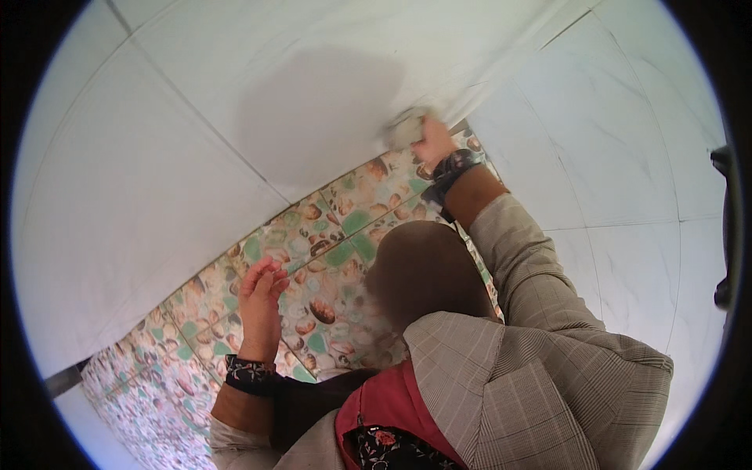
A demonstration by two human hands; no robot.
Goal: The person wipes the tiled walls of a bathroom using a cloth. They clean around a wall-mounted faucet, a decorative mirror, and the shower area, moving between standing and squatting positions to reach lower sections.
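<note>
My right hand (435,141) is closed around a pale, blurred pad or cloth (406,128) and holds it against the lower part of the white tiled wall (194,70), close to the corner. What the pad is made of cannot be told. My left hand (262,294) is raised over the floor, its fingers loosely curled and apart, with nothing seen in it. Both wrists carry dark floral bands, and checked sleeves cover the arms further up.
Pebble-patterned floor tiles (322,308) run along the foot of the wall. A second wall of marbled white tile (617,147) meets it at the right. Dark fittings (721,226) show at the right rim. A dark strip (63,380) lies at the lower left.
</note>
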